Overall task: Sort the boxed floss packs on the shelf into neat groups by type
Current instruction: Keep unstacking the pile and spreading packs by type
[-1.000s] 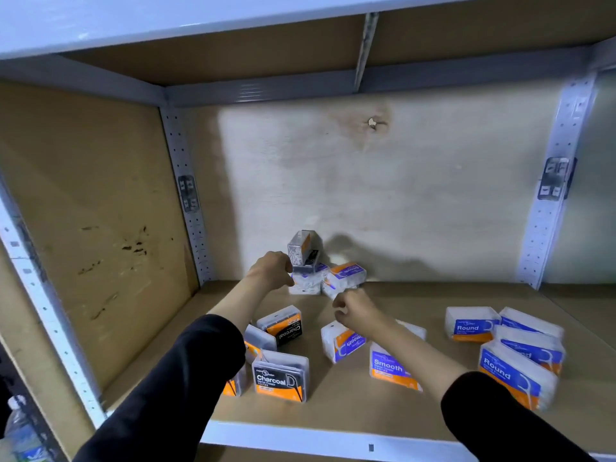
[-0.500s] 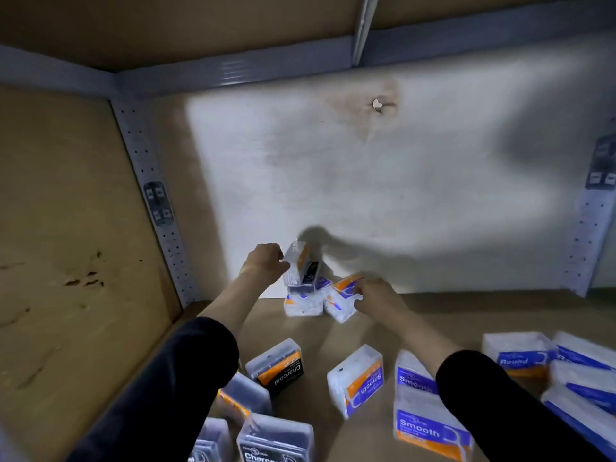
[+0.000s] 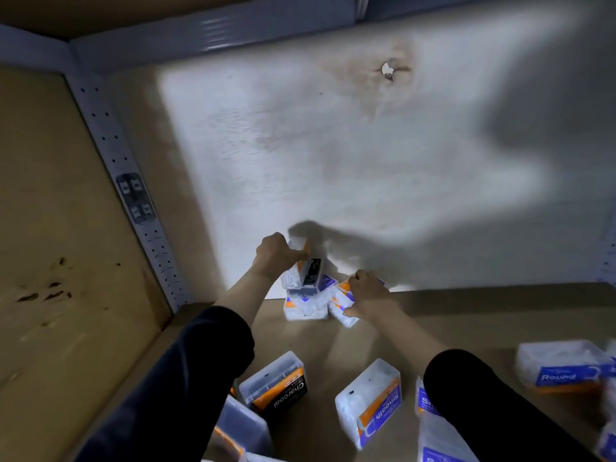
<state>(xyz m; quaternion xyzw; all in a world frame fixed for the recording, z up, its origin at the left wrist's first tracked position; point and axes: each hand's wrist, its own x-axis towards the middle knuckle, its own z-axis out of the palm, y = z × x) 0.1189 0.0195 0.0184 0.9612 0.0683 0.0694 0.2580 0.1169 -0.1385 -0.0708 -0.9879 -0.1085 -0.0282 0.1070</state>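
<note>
At the back of the shelf, my left hand (image 3: 275, 253) grips an upright black-labelled charcoal floss box (image 3: 308, 273) that stands on a small pile of white boxes (image 3: 305, 308). My right hand (image 3: 365, 293) holds a white box with an orange and purple label (image 3: 341, 305) on the right side of that pile. Nearer to me lie a Charcoal box (image 3: 276, 383), a Smooth box (image 3: 370, 400) and a Round box (image 3: 560, 368). More boxes sit partly hidden under my sleeves.
The wooden shelf floor (image 3: 466, 315) stretches right of the pile. A pale back panel (image 3: 333, 161) closes the rear. The brown side wall (image 3: 66, 228) and a perforated metal post (image 3: 133, 201) stand on the left.
The camera has moved closer and tilted upward. My right hand has settled further onto the white box at the pile, and my left hand stays on the charcoal box.
</note>
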